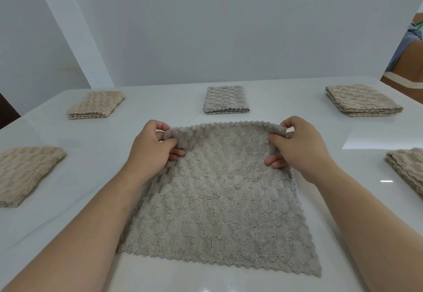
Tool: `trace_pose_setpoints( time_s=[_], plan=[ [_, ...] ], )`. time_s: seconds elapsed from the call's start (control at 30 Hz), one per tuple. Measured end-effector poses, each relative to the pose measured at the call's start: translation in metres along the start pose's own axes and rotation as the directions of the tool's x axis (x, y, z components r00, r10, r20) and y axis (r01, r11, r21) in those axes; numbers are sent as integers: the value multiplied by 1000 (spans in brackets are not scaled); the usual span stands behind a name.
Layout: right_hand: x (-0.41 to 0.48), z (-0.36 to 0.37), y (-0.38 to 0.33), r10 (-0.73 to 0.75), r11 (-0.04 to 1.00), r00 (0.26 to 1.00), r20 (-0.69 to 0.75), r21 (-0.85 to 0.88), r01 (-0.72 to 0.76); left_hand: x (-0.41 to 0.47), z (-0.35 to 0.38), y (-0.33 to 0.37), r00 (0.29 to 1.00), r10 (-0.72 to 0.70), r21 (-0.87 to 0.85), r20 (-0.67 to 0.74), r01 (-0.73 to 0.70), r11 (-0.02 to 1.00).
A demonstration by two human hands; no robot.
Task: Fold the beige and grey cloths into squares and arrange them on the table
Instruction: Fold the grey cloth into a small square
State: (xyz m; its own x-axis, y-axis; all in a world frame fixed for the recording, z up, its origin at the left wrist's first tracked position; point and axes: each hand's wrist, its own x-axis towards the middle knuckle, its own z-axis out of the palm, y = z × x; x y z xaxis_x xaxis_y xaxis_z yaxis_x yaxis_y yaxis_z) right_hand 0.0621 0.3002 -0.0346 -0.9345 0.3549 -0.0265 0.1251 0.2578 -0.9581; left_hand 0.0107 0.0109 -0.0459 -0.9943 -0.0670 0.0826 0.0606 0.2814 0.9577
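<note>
**A:** Where is the cloth that is being worked on?

**B:** The open grey cloth is spread in a single layer on the white surface. It is directly in front of the person, between the two forearms. Its near edge and both near corners lie flat. Its far edge is raised a little off the surface.

**A:** And the hands?

**B:** Both have hold of it. The left hand pinches the far left corner, with the thumb on top and the fingers curled beneath the fabric. The right hand does the same at the far right corner, where the edge rolls over the thumb. Neither hand is spread; each is closed round its corner.

**A:** What else does the surface carry?

**B:** Five folded squares, all lying apart from the open cloth and from one another. Three sit along the far side. The far-left beige cloth is one, and the far-right beige cloth is another. Between them is the folded grey cloth, just beyond the raised edge. Closer in, the near-left beige cloth lies at the left border of the view. Opposite it is the near-right beige cloth, partly cut off by the frame.

**A:** How do the folded ones look?

**B:** Each shows several layers stacked at its wavy edge. I cannot tell the exact count.

**A:** And behind them?

**B:** A plain pale wall.
</note>
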Motion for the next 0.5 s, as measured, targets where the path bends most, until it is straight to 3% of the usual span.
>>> trace_pose_setpoints(
  time_s=[0.1, 0.27, 0.5],
  plan=[
    [2, -1, 1, 1, 1000, 1000, -31, 17, -1, -1, 3, 1, 998, -21, -78, 52, 25, 997],
    [7, -4, 4, -67, 998, 993, -97, -24, 65, -2, 8, 1, 995, 6, -52, 100, 0, 999],
    [21, -8, 15, -191, 963, 968, -161, -223, 153, 1, 15, -3, 991, 61, -52, 123, -56, 997]
  ],
)
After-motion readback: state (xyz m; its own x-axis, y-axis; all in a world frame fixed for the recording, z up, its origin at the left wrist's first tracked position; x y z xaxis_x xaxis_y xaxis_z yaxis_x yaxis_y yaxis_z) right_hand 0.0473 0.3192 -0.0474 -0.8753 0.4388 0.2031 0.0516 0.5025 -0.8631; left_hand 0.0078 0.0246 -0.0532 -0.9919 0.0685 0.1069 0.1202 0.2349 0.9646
